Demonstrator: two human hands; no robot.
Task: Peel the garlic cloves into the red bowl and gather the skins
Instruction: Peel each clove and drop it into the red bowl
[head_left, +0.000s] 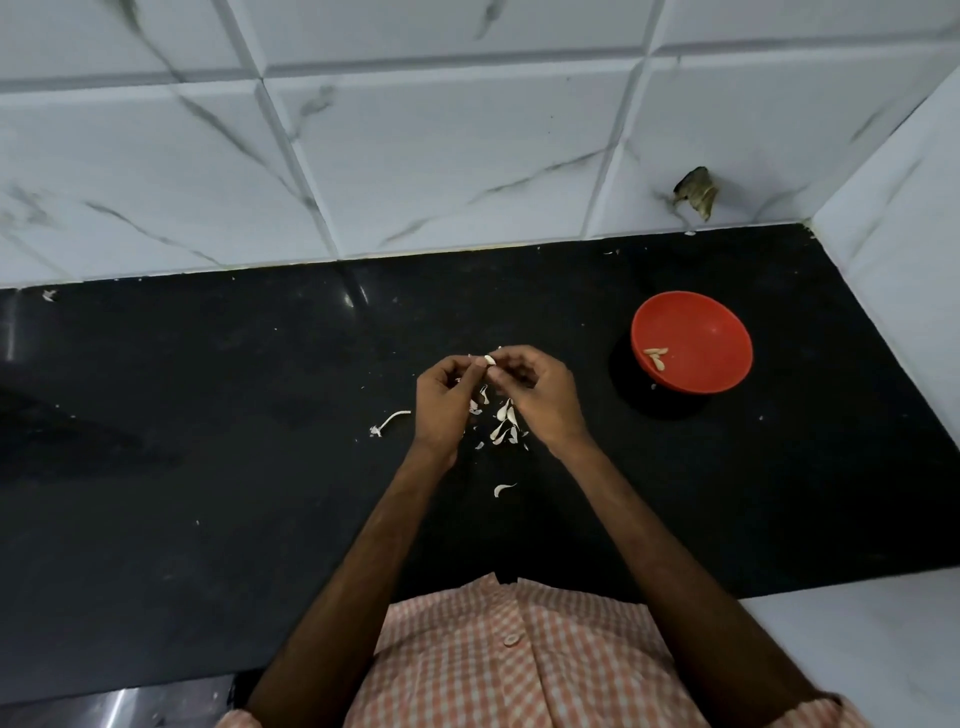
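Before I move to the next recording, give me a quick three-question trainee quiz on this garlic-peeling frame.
1. True or false: the red bowl is empty.
2. Pick one: the garlic clove is A) in the bowl, B) pinched between the left hand and the right hand, C) in the right hand alone.
3. Short answer: where do the loose skins lie?
Key: 1 false, a few peeled cloves lie in it. 2 B. 3 on the black counter, under and near the hands.
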